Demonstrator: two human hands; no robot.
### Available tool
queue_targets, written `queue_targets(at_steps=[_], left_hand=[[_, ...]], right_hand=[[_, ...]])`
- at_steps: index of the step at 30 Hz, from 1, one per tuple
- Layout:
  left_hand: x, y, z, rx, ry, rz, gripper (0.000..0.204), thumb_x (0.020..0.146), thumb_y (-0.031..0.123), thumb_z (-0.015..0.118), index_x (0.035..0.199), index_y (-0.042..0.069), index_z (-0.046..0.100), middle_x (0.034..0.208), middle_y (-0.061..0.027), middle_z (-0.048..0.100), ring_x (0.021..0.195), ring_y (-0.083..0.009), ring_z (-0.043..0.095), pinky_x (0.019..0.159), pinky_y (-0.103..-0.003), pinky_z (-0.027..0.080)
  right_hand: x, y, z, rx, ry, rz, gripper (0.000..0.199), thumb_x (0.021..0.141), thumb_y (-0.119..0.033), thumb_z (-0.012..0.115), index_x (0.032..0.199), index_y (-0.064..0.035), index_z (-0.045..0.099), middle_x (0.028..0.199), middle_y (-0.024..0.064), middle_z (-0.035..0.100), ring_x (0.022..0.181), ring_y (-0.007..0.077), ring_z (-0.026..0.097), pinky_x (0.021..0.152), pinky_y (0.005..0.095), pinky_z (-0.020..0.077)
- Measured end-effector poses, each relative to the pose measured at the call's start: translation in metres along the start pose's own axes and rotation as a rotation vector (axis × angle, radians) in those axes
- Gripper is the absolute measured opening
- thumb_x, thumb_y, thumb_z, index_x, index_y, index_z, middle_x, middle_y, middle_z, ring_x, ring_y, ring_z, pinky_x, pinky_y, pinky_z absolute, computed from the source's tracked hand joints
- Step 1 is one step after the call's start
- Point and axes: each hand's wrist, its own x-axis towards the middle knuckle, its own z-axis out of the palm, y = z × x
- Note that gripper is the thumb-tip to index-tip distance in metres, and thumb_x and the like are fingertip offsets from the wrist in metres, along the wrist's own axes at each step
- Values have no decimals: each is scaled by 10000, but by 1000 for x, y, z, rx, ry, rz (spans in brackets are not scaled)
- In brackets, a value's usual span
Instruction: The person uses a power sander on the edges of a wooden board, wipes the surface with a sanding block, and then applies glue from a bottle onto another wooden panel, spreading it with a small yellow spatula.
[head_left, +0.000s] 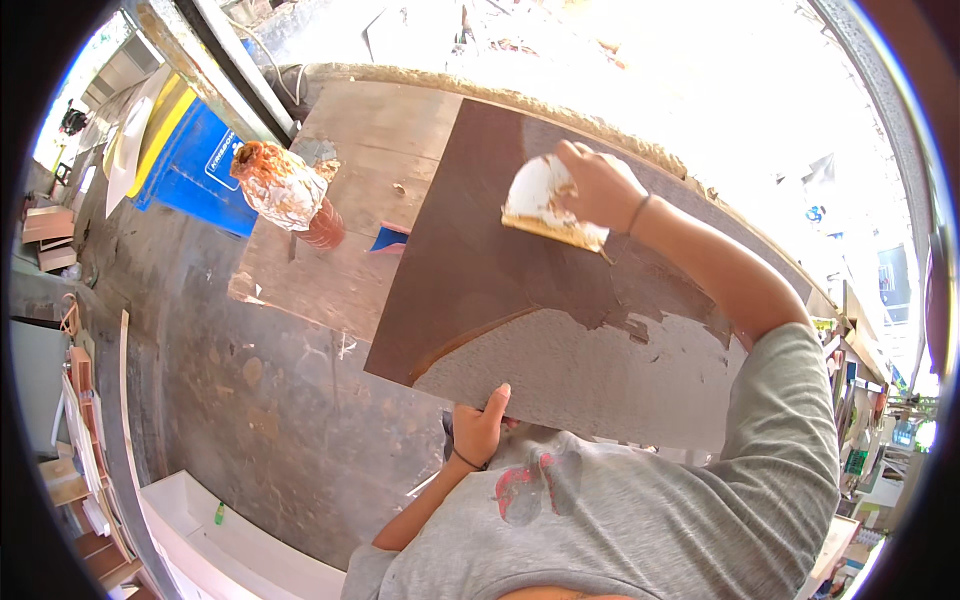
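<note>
A dark brown flat board (440, 260) lies tilted across the bench in front of me. Near its far edge, my right hand (600, 190) is closed round a white spreader (535, 195) whose yellowish-brown straight edge rests on the board. A wet-looking brown film covers much of the surface, with a ragged border against a grey, rough-textured patch (590, 370) nearest my body. My left hand (478, 432) grips the board's near edge, thumb on top; its other fingers are mostly hidden beneath.
Left of the board, a reddish bottle (322, 230) with a crusted, foil-like wrapping stands on the wooden bench top (330, 285). A small blue and pink piece (388, 238) lies beside the board. A blue and yellow sheet (195, 150) is beyond; a white trough-like box (240, 540) sits lower left.
</note>
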Motion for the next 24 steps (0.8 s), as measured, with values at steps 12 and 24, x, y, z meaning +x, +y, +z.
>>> queue_targets(at_steps=[12, 24], left_hand=[[2, 8, 0, 23, 36, 19, 313, 858, 185, 607, 614, -10, 583, 594, -26, 571, 489, -115, 550, 454, -263, 460], [3, 9, -12, 58, -56, -98, 216, 878, 161, 573, 782, -27, 620, 736, -59, 624, 614, -129, 590, 524, -263, 470]], right_hand=[[140, 93, -54, 12, 411, 263, 476, 732, -209, 642, 1091, 17, 428, 848, 224, 637, 790, 326, 647, 729, 405, 504], [-87, 9, -12, -59, -233, 128, 354, 774, -262, 669, 978, -29, 497, 966, 161, 574, 873, 284, 607, 746, 383, 509]])
